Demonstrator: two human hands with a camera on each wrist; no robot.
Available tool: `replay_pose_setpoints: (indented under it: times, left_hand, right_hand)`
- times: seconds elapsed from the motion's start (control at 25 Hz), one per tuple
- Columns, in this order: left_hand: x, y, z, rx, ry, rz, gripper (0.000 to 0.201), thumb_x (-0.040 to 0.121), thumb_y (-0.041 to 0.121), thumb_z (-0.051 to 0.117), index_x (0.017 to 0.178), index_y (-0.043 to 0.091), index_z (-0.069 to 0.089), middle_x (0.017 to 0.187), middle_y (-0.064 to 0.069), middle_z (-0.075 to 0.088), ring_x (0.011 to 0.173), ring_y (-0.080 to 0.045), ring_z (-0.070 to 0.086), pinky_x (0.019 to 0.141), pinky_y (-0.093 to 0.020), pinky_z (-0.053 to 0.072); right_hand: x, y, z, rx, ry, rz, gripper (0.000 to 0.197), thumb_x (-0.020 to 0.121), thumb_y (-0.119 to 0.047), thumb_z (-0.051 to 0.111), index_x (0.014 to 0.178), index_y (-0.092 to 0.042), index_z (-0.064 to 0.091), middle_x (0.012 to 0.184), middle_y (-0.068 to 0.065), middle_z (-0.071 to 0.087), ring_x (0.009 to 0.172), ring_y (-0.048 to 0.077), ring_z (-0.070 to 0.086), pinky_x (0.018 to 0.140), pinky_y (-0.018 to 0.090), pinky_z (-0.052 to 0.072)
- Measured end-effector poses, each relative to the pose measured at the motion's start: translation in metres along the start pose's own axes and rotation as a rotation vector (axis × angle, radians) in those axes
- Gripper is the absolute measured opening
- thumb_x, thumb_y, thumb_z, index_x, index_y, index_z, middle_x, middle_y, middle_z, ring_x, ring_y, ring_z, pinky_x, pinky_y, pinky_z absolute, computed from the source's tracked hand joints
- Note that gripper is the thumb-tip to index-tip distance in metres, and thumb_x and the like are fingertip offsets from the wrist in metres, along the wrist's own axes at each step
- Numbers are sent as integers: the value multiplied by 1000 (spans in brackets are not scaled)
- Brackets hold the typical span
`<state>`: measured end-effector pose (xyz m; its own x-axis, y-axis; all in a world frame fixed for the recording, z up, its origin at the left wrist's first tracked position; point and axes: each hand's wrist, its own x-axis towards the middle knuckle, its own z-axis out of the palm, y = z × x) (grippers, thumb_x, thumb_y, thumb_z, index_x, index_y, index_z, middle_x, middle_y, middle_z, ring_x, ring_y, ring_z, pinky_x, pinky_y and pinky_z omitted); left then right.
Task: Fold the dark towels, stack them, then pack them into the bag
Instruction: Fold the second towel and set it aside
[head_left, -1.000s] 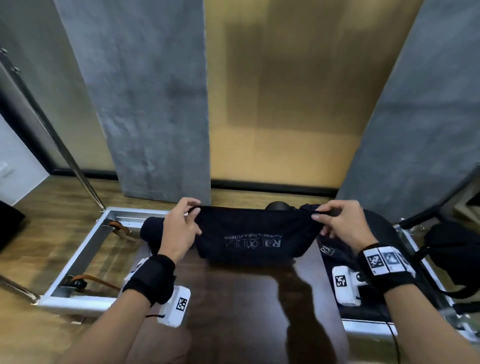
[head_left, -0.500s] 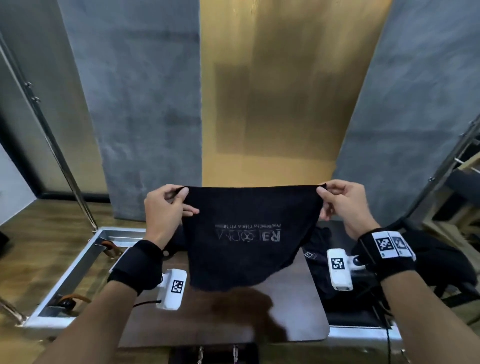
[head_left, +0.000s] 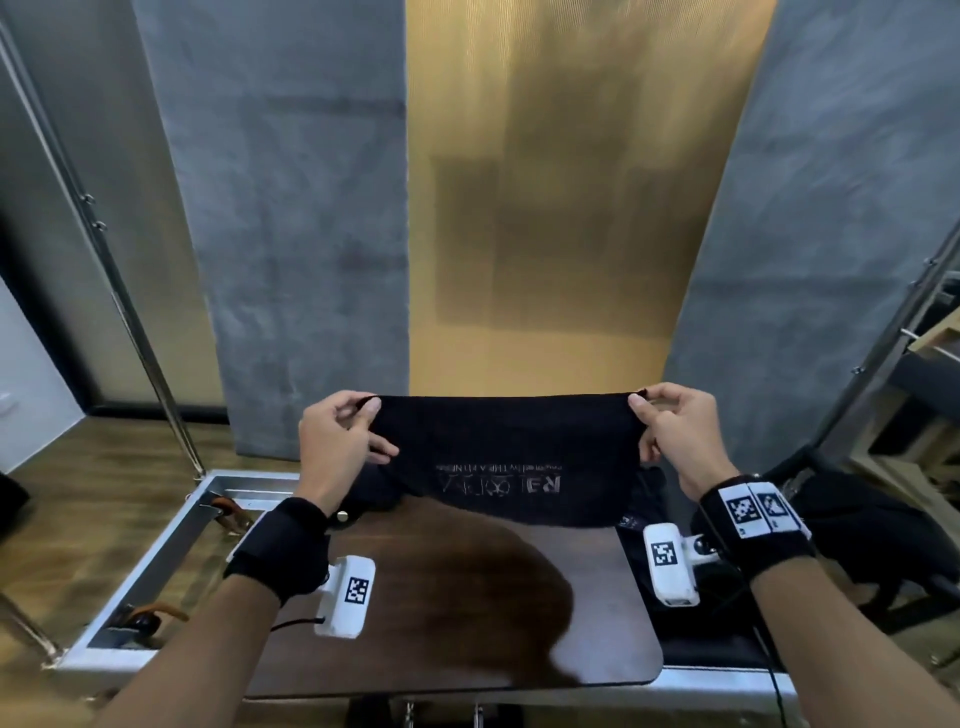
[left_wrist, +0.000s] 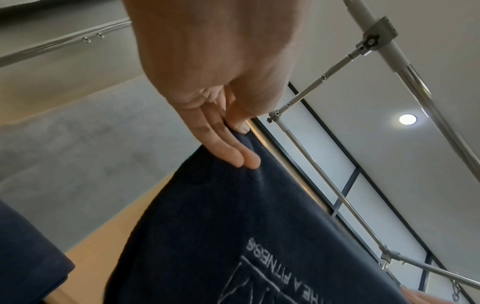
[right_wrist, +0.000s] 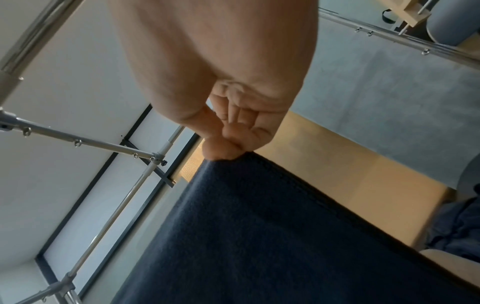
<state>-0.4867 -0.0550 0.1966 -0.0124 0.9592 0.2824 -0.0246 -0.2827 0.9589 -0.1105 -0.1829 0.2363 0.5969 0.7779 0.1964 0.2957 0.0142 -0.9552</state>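
Grey panels and a golden panel (head_left: 535, 197) form the backdrop behind a dark wooden table (head_left: 467, 597) set in a metal frame (head_left: 156, 551). Above it the left hand (head_left: 332, 441) pinches one top corner of a dark towel (head_left: 509, 457) between thumb and fingers (left_wrist: 233, 156), and the right hand (head_left: 675, 431) pinches the opposite top corner, its fingertips (right_wrist: 223, 152) bunched on the hem. Stretched wide between both hands, the towel is held up in the air with pale printed lettering facing the person, its lower edge hanging close over the far part of the table. Both wrists wear black bands carrying white camera units with square markers. More dark cloth (head_left: 644, 493) lies at the table's far right, and a dark bag (head_left: 872, 540) sits farther right, beside the frame.
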Motion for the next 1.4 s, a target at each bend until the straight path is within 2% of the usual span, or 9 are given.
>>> replay_pose_setpoints:
  times: [0.16, 0.32, 0.48, 0.56, 0.64, 0.72, 1.0, 1.24, 1.4]
  left_hand:
    - [-2, 7, -4, -105, 57, -18, 13, 101, 11, 71, 99, -2, 67, 74, -17, 69, 57, -31, 75, 46, -34, 60]
    - [-2, 8, -10, -121, 79, 12, 11, 99, 17, 74, 95, 8, 70, 70, -7, 71, 57, -31, 75, 45, -33, 59]
    - [2, -8, -10, -59, 72, -34, 14, 102, 24, 71, 92, 14, 69, 82, -7, 74, 58, -38, 75, 46, -40, 61]
    - [4, -20, -9, -38, 30, -90, 14, 105, 22, 66, 94, 13, 66, 95, -11, 72, 66, -40, 78, 52, -44, 64]
    - [8, -29, -5, -37, 1, -113, 15, 107, 16, 61, 95, 7, 63, 103, -13, 68, 81, -37, 80, 60, -43, 66]
    - [17, -29, 1, -65, 12, -89, 14, 107, 11, 60, 95, 4, 62, 101, -11, 68, 90, -34, 80, 67, -40, 67]
    - [9, -32, -1, -110, 47, -20, 12, 103, 10, 67, 97, 0, 68, 90, -22, 74, 81, -31, 80, 72, -35, 66]
    - [-91, -135, -33, 32, -5, -331, 14, 101, 10, 69, 91, 1, 72, 81, -9, 77, 77, -33, 78, 67, -35, 66]
    - [-151, -198, -55, 419, -177, -584, 43, 101, 36, 70, 71, 6, 72, 62, -3, 73, 57, -23, 74, 62, -48, 65]
  right_hand:
    - [-6, -10, -3, 44, -8, -7, 16, 98, -14, 71, 98, 1, 66, 54, 7, 53, 36, 23, 48, 37, 26, 34]
    - [-10, -13, -9, 100, -19, -54, 18, 97, -15, 72, 93, 2, 67, 54, 12, 49, 34, 23, 42, 37, 24, 31]
    - [-4, -6, -3, 128, -21, -55, 19, 96, -16, 73, 89, 2, 68, 49, 11, 49, 32, 21, 41, 38, 21, 35]
    - [-1, 0, 8, 129, -46, 4, 16, 97, -13, 72, 90, 0, 67, 63, 17, 59, 40, 24, 57, 41, 24, 43]
    - [4, 4, 18, 132, -80, 58, 12, 100, -9, 68, 92, 0, 66, 82, 20, 70, 63, 29, 76, 48, 23, 53]
    - [12, 5, 24, 146, -82, 55, 11, 102, -8, 64, 95, 1, 65, 96, 23, 74, 82, 30, 79, 58, 24, 58]
    - [6, 21, 20, 295, -50, -25, 9, 98, 0, 66, 90, 0, 70, 90, 20, 75, 88, 35, 78, 84, 36, 64]
    - [-87, 133, 21, 190, -108, 239, 15, 93, 8, 66, 88, 4, 79, 92, 19, 78, 94, 34, 75, 86, 35, 63]
    - [-149, 208, 21, -78, -254, 561, 25, 93, 6, 68, 72, 0, 80, 81, 11, 79, 85, 30, 75, 70, 34, 62]
